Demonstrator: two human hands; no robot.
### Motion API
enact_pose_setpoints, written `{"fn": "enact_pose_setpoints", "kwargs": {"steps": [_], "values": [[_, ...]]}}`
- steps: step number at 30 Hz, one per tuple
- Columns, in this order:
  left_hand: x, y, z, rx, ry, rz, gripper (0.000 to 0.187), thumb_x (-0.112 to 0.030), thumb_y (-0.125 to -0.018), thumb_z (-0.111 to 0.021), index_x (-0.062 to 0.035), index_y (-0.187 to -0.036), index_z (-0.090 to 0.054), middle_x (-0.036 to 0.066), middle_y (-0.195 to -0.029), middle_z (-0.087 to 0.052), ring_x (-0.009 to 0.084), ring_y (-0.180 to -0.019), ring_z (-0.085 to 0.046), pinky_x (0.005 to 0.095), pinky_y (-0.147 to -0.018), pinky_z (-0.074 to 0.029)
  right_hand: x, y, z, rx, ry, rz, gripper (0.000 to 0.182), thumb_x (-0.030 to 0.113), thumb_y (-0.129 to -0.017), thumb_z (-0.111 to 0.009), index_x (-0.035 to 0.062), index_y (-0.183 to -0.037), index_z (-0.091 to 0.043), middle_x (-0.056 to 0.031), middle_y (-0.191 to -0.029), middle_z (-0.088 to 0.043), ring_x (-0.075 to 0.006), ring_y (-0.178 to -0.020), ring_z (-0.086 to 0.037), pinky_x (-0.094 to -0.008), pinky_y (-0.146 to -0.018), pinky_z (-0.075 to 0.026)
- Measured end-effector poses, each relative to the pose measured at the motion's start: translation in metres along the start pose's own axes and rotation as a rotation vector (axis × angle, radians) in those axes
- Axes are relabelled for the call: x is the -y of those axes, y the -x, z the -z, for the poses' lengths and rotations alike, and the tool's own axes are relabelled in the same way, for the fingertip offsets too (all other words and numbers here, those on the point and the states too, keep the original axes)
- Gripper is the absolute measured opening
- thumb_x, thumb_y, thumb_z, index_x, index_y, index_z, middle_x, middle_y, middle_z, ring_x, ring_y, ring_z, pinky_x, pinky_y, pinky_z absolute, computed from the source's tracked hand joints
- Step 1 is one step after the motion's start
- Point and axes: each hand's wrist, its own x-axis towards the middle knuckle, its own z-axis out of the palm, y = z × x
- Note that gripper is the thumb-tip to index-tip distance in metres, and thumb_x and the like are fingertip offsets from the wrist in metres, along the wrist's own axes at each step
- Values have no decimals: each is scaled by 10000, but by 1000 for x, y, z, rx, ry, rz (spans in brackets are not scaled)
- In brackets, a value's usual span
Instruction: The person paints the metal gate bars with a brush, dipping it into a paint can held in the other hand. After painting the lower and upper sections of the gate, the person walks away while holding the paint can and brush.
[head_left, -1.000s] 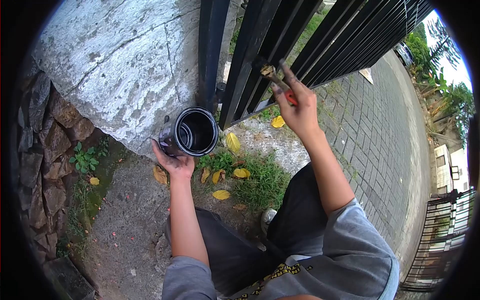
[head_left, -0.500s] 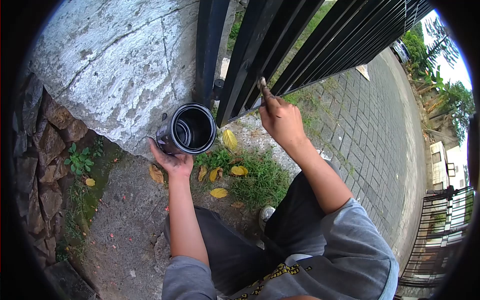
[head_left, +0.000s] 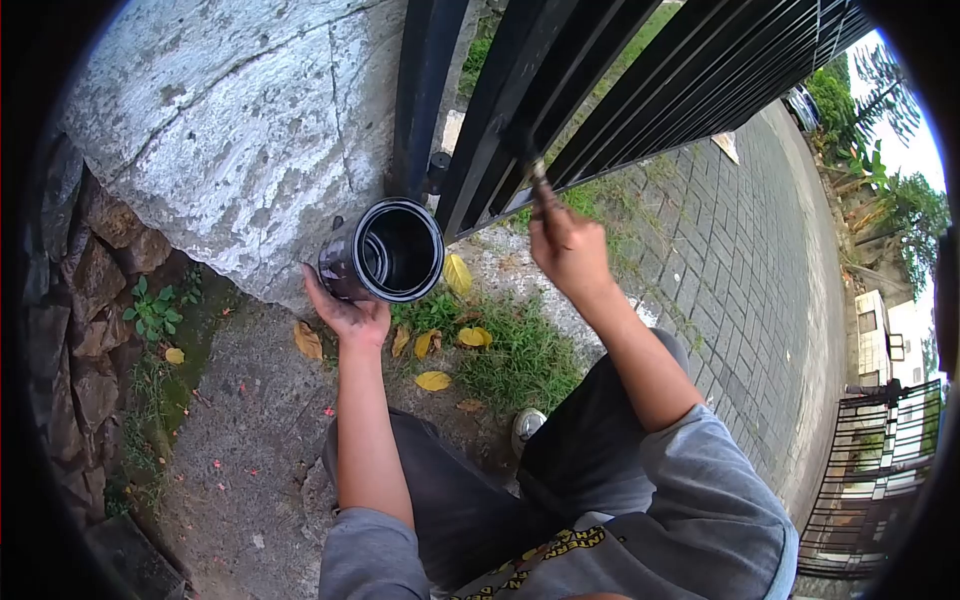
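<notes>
Masonry surface [head_left: 240,150], rough, cracked, patched white and grey. Wall of stacked brown and grey stones [head_left: 95,300], at left; leafy plant [head_left: 152,312] beside it. Ground [head_left: 260,440], grey, worn, strewn with yellow leaves [head_left: 432,381] and tiny red petals; grass tuft [head_left: 525,360] adjoins. Block paving [head_left: 735,245], grey, at right. Beyond: trees [head_left: 908,215], pale building [head_left: 870,325], dark barred fence [head_left: 862,480]. Daylight; bright sky [head_left: 915,130].
</notes>
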Motion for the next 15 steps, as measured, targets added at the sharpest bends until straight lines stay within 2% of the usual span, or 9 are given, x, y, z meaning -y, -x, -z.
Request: {"fn": "enact_pose_setpoints", "kwargs": {"steps": [1,4,5,9,12,13,15], "values": [[-1,1,-2,-3,1,-4,773,-682,-893,-518,-91,-1392,-498,106,-1395,-542,312,-1286,-517,528,-1077,-423,4,1,-8,-45,-24,44,402,75,-824,-672,-44,-1205,-623,-124,-734,-642,-266,-551,-648,-401,-523,-552],[-4,6,-11,-50,-12,-11,770,-683,-893,-521,-89,-1382,-507,108,-1391,-547,314,-1283,-520,527,-1076,-426,12,-9,-4,-311,-237,80,255,79,-823,-670,-43,-1047,-681,-156,-702,-662,-266,-531,-664,-382,-515,-555],[-4,8,-12,-78,-17,-11,770,-684,-892,-521,-88,-1379,-510,109,-1390,-547,315,-1284,-519,526,-1077,-426,14,-11,3,-285,-126,-40,229,78,-813,-678,-44,-1006,-683,-161,-717,-670,-272,-545,-672,-388,-521,-560],[-7,4,0,28,2,14,765,-682,-897,-513,-93,-1383,-510,111,-1395,-543,313,-1289,-514,536,-1082,-416,14,-1,-8,-5,12,13,277,33,-796,-693,-65,-1055,-675,-151,-711,-664,-231,-538,-661,-355,-486,-534],[-7,6,-5,33,0,-44,758,-682,-897,-511,-104,-1388,-509,109,-1403,-537,311,-1302,-504,541,-1089,-408,16,-11,-3,-314,-202,55,247,80,-811,-684,-35,-1030,-687,-164,-722,-669,-278,-542,-659,-393,-502,-541],[-8,4,-2,21,0,-25,751,-680,-901,-502,-112,-1392,-507,105,-1407,-533,312,-1308,-498,541,-1093,-403,17,-11,1,-286,-128,-65,229,100,-815,-671,-19,-1010,-691,-168,-725,-670,-305,-558,-664,-414,-527,-550],[-10,9,-5,-23,-3,-1,754,-684,-899,-500,-114,-1393,-507,102,-1413,-529,311,-1306,-499,538,-1092,-404,9,-1,-9,-52,-54,-29,400,120,-822,-673,-40,-1185,-618,-158,-780,-672,-305,-580,-662,-410,-542,-549]]}}
